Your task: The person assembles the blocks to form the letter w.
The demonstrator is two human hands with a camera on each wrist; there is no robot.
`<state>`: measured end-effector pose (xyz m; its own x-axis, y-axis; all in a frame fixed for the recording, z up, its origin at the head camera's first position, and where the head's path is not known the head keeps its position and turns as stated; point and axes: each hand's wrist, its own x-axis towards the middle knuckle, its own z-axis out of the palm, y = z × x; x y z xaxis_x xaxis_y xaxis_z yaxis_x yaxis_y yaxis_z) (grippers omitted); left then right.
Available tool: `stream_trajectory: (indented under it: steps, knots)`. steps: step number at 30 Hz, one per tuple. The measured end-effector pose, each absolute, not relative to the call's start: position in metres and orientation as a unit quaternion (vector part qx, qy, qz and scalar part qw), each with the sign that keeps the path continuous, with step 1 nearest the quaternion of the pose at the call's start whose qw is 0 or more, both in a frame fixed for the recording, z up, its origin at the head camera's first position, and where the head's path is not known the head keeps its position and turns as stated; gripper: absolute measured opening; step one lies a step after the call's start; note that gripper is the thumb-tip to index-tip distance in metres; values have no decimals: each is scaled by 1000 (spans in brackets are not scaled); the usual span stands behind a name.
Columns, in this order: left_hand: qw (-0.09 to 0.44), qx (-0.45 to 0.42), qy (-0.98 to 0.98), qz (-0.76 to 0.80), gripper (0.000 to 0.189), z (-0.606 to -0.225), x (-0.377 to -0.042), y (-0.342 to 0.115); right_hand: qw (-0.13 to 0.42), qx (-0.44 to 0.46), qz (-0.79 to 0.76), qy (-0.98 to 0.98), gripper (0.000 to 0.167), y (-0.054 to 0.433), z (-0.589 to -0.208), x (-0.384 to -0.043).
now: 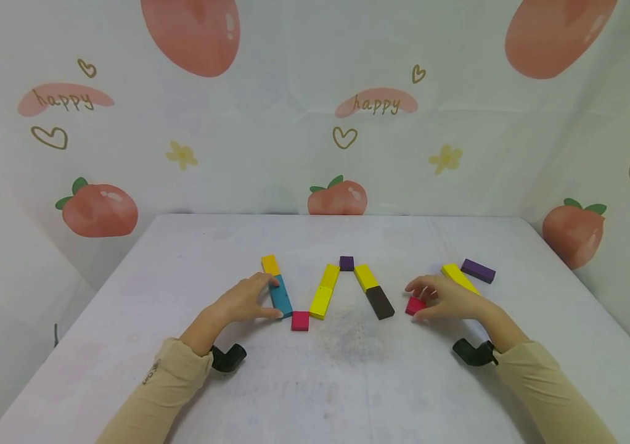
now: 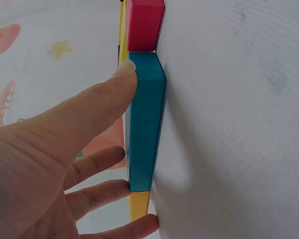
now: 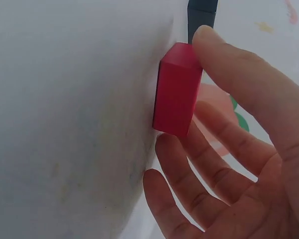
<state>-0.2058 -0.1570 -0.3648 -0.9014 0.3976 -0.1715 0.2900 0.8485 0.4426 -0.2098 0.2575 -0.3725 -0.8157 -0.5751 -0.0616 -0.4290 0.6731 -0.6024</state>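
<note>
My left hand [image 1: 245, 300] lies over a blue block [image 1: 281, 297], its thumb on the near end and its fingers fairly straight along the far part. An orange block [image 1: 270, 264] joins the blue one's far end; a red square block [image 1: 300, 321] sits by its near end. On the right, my right hand [image 1: 442, 299] holds another red block [image 3: 177, 92] on the table between thumb and fingers. The thumb touches one end, and fingertips are at the other. Left of that hand lies a dark block [image 1: 380, 303]; a yellow block [image 1: 458, 278] is partly hidden behind it.
Two yellow blocks [image 1: 321, 302] run end to end up to a small purple block [image 1: 346, 263]. Another yellow block [image 1: 365, 277] meets the dark one. A longer purple block [image 1: 478, 271] lies at the right rear. A printed cloth [image 1: 270, 135] hangs behind the white table [image 1: 348, 388].
</note>
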Motion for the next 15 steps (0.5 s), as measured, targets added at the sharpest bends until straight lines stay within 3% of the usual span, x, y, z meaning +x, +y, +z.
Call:
stream_trajectory:
  steps: [15]
  knots:
    - [131,181,951,213,57,-365,-206,-157,148,-250,-294,911,39,256,-373,-210]
